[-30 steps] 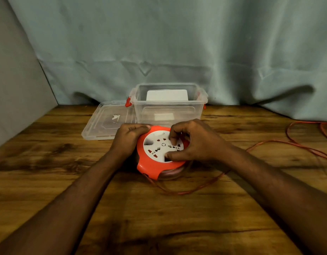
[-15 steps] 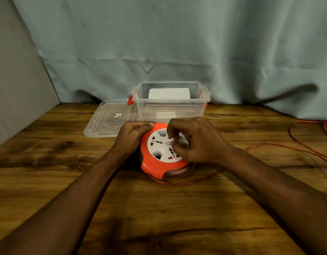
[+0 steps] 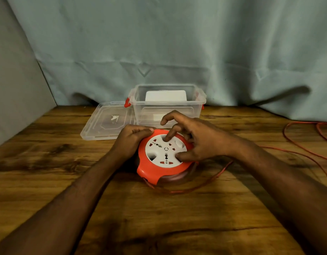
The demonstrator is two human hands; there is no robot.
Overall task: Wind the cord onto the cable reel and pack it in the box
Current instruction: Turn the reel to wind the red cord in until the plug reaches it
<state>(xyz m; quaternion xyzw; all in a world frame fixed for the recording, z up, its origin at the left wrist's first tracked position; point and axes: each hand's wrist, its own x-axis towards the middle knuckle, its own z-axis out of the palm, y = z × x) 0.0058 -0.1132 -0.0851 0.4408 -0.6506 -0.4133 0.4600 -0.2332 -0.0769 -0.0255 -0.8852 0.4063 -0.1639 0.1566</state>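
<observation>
The orange cable reel (image 3: 149,168) with a white socket face lies flat on the wooden table, just in front of the clear plastic box (image 3: 138,111). My left hand (image 3: 131,142) grips the reel's left rim. My right hand (image 3: 201,142) sits on the white face, a fingertip in one far recess and the thumb in a near one, index finger lifted. The thin orange cord (image 3: 223,171) leaves the reel's underside, loops in front of it and trails off to the right edge of the table.
The box's clear lid (image 3: 105,124) lies flat to its left, beside a red latch (image 3: 126,103). A white card (image 3: 165,95) stands inside the box. A grey-blue curtain hangs behind; a grey wall stands at the left. Loose cord loops (image 3: 306,137) lie at the far right.
The white face has turned under my right hand, whose fingers have shifted to other recesses with the index finger raised. The cord loop in front of the reel has changed shape. My left hand stays.
</observation>
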